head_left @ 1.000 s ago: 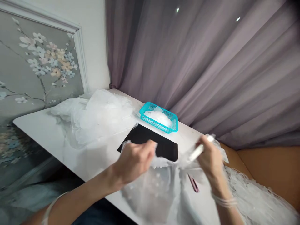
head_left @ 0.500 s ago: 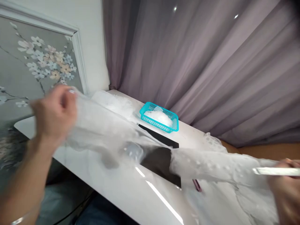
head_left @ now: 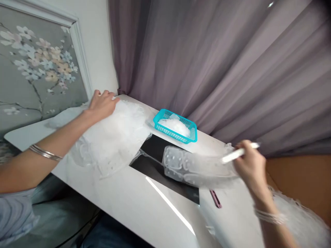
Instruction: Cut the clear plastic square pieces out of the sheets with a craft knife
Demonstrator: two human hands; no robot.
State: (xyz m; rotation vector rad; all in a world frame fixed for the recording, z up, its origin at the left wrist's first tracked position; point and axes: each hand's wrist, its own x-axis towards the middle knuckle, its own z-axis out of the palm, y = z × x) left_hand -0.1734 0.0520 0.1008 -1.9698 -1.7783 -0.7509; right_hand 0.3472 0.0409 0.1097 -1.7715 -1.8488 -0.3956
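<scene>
Sheer white lace fabric [head_left: 111,141], stretched wide moments earlier, now lies gathered on the counter [head_left: 116,193] left of a teal plastic basket [head_left: 159,125]. The left hand [head_left: 101,105] is spread on it; the right hand [head_left: 249,165] grips a white marker [head_left: 240,154] and a lace fold [head_left: 199,170] over a black sheet [head_left: 152,146] before the basket.

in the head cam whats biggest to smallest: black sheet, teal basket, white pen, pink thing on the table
1. Black sheet, partly covered
2. Teal basket
3 and 4. White pen and slim pink object: the pen looks longer, but it is raised nearer the camera, so their true order is unsure.
</scene>
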